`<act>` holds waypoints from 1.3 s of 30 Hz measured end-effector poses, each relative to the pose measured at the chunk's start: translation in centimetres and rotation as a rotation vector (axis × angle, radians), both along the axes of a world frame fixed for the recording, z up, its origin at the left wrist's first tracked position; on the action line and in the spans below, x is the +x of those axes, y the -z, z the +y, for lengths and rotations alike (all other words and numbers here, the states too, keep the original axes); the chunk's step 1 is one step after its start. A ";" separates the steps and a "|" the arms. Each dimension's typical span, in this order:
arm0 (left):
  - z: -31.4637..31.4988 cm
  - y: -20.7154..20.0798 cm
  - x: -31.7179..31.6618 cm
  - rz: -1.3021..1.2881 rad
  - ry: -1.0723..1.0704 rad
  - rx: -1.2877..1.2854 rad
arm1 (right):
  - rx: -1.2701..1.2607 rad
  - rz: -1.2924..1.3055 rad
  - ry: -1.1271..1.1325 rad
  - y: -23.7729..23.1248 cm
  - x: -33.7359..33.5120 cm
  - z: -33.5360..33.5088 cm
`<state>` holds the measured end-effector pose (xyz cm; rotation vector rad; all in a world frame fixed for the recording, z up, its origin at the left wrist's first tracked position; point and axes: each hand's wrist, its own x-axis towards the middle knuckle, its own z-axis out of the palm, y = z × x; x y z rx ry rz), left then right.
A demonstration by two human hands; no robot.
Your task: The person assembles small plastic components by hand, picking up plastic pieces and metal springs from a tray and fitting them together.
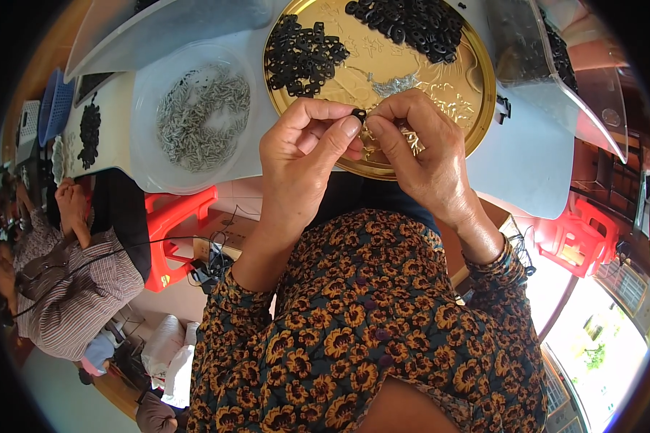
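Observation:
Over the near edge of a round gold tray (354, 43), my two hands meet at a small black plastic piece (359, 114). My left hand (303, 155) pinches it between thumb and forefinger. The thumb and forefinger of my right hand (430, 148) close right beside the piece; what they hold, if anything, is too small and hidden to tell. On the tray lie a pile of black pieces with holes (303, 56) at the left and a pile of black oval pieces (412, 27) at the far right. Small silver pins (395, 85) and gold-coloured pins (451, 105) lie nearer my hands.
Left of the tray stands a clear plastic bowl (143, 130) of silver pins (202, 130). Translucent bins (173, 32) flank the tray. A red stool (167, 252) is under the table at left, another red stool (581, 238) at right. A person in a striped shirt (87, 296) sits at left.

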<state>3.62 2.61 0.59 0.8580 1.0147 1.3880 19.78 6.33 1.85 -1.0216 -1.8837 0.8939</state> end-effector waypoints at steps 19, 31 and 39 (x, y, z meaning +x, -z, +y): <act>0.4 -0.4 0.4 0.139 0.087 -0.028 | -0.151 -0.022 -0.010 0.3 1.1 0.1; 0.5 -0.4 -0.1 -0.015 0.051 -0.035 | 0.290 -0.484 0.173 0.4 3.3 7.8; 0.0 -0.2 -0.7 -0.025 0.035 -0.048 | 0.259 -0.678 0.085 0.7 3.7 7.9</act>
